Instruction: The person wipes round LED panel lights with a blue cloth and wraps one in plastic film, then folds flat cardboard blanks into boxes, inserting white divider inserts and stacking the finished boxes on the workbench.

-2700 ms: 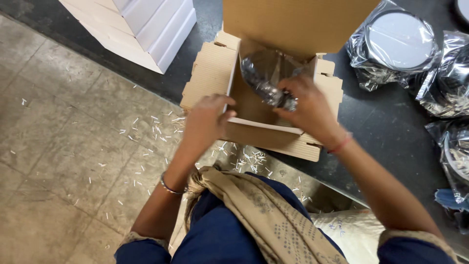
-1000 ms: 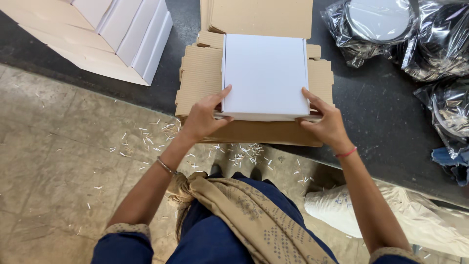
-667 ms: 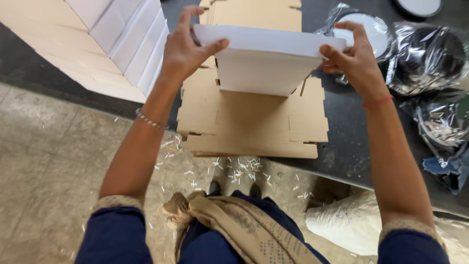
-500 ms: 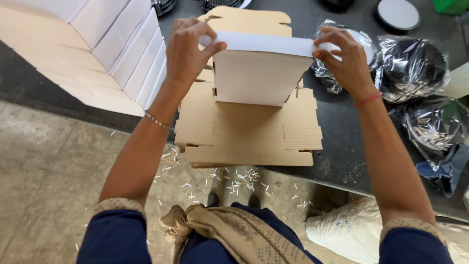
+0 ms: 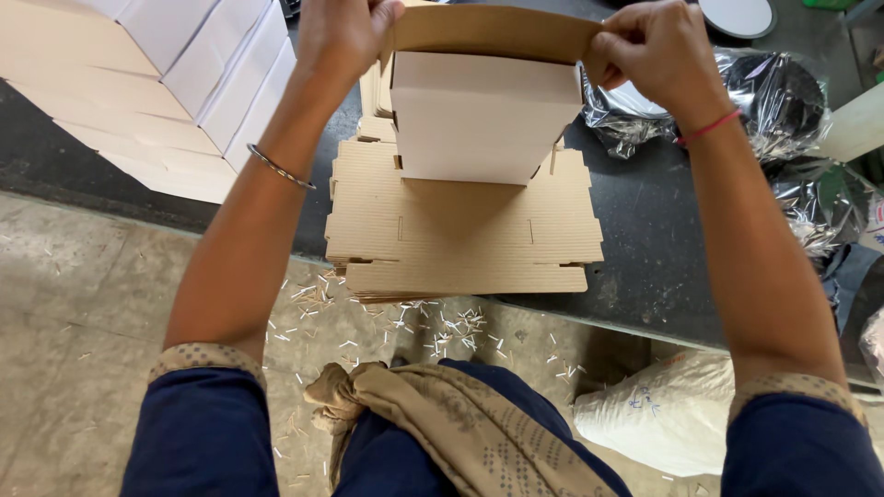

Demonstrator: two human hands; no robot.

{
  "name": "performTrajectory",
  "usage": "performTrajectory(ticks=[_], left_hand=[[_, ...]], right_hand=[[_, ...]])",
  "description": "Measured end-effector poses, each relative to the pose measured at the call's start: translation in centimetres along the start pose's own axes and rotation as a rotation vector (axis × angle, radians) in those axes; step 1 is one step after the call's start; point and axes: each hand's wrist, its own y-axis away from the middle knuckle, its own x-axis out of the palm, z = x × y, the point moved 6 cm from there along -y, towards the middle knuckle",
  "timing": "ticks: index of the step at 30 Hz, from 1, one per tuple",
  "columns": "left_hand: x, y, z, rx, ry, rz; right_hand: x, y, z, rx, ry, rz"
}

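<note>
Far left, a stack of closed white boxes [image 5: 175,74] sat on the dark counter [image 5: 645,239], leaning out past its near edge. The floor [image 5: 83,304] below was grey stone, littered with small pale slivers [image 5: 405,322] just under the counter's edge.

Left hand [image 5: 343,37], a thin metal bangle [image 5: 281,168] on the wrist, was raised at the far side. Its fingers were curled shut on the left end of a brown cardboard flap [image 5: 493,32], thumb pressing against the edge.

Centre: the flap belonged to a small white carton [image 5: 483,115], held up off the counter between both hands, its brown lid open and stretched across the top. The carton hung above a pile of flat brown corrugated box blanks [image 5: 460,230], apparently not resting on them, though the gap could not be judged surely. The pile lay at the near edge of the counter, overhanging it slightly.

Right hand [image 5: 658,51], a red thread [image 5: 707,127] round the wrist, pinched the right end of the same flap, fingers closed tight on it.

Right of that hand, crinkled clear plastic bags [image 5: 783,92] holding round dark items lay on the counter; a round white disc [image 5: 737,14] showed at the far edge. Near right, on the floor, a white woven sack [image 5: 663,414].

Nearest the camera: dark blue sleeves and a tan patterned scarf [image 5: 460,433].
</note>
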Motion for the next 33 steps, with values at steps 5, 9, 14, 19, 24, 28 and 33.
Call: performTrajectory(ticks=[5,9,14,19,24,28,33], left_hand=[[0.7,0.3,0.1,-0.226,0.232,0.098],[0.7,0.4,-0.1,-0.235,0.211,0.078],[0.9,0.6,0.1,-0.216,0.174,0.090],[1.4,0.8,0.9,-0.286,0.115,0.140],[2.1,0.6,1.2,-0.306,0.095,0.112],[2.8,0.6,1.4,-0.336,0.107,0.128],[2.2,0.5,1.0,-0.280,0.080,0.053]], right_hand=[[0.3,0.9,1.5,0.000,0.024,-0.034],[0.4,1.4,2.1,0.011,0.043,-0.061],[0.4,1.7,2.3,0.031,0.027,-0.068],[0.3,1.7,2.3,0.042,0.007,-0.069],[0.0,2.3,2.2,-0.023,0.035,-0.071],[-0.3,2.3,2.0,0.007,-0.041,-0.074],[-0.5,2.1,3.3,0.012,-0.018,-0.088]])
